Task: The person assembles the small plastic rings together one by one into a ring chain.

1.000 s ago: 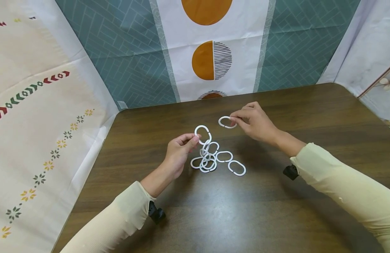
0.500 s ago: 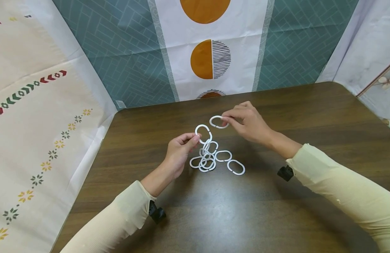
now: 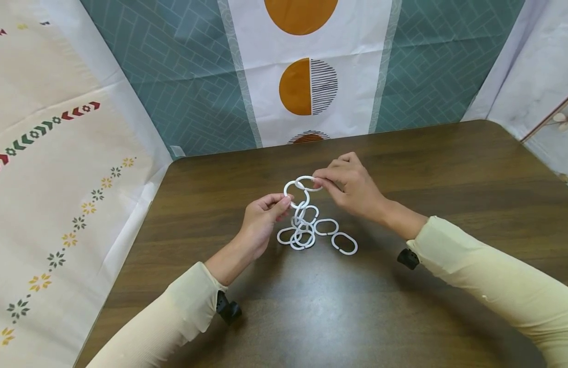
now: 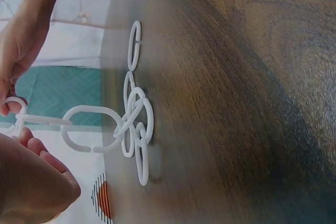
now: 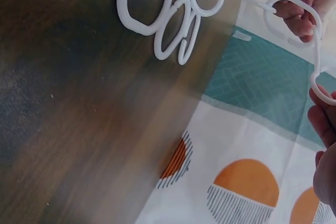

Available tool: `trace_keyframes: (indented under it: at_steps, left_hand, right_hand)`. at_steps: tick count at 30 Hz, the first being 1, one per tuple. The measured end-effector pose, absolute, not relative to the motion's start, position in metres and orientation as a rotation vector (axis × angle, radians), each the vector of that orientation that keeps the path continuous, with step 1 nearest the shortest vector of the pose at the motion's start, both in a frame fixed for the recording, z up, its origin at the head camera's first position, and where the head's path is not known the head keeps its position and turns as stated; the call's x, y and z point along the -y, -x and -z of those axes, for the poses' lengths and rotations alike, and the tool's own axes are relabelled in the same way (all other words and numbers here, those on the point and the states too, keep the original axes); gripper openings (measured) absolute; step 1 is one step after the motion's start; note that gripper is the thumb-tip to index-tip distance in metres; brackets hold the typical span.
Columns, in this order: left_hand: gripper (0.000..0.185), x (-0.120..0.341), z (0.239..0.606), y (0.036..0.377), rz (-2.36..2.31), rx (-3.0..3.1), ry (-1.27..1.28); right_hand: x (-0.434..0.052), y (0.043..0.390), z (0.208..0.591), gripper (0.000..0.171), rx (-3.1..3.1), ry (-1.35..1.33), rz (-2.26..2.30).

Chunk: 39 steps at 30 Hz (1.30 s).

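My left hand [image 3: 259, 223] pinches a white oval link [image 3: 287, 186] between thumb and fingers, above the table. Other links hang below it as a chain, one of them face-on in the left wrist view [image 4: 89, 109], down to a small pile [image 3: 303, 246] on the wood. My right hand [image 3: 353, 186] pinches another white link [image 3: 307, 177], tilted nearly flat. Its left end overlaps the top of the left hand's link; whether the two are hooked I cannot tell. Each link has a small gap in its side.
Two links lie on the right of the pile, one beside it [image 3: 326, 220] and one a little apart [image 3: 345, 253]. The brown wooden table [image 3: 284, 317] ends at the back before a patterned cloth [image 3: 196, 102]. A black wrist camera [image 3: 227, 309] sits under the left sleeve.
My right hand has moved left and slightly down, bringing its link from apart to overlapping the left hand's link. The left hand has stayed nearly still.
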<state>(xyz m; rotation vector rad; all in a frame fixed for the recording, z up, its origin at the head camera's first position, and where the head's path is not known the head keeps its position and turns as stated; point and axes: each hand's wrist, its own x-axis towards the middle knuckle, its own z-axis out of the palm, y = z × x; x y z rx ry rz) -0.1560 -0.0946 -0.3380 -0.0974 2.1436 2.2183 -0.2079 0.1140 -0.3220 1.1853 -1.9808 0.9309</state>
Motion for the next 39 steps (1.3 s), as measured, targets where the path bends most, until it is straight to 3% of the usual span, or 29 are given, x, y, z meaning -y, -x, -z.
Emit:
trace_keyframes:
  at_steps: [20,29,39]
  left_hand:
    - [0.014,0.090,0.341,0.158,-2.238,-2.121,0.077]
    - [0.022,0.093,0.340,0.156,-2.197,-2.196,0.172]
    - [0.021,0.089,0.338,0.156,-2.241,-2.153,0.089]
  right_hand:
    - [-0.108,0.209,0.330,0.013,1.931,-1.178,-0.966]
    - [-0.103,0.206,0.324,0.011,1.913,-1.124,-1.008]
    - [-0.089,0.202,0.323,0.007,1.913,-1.126,-1.083]
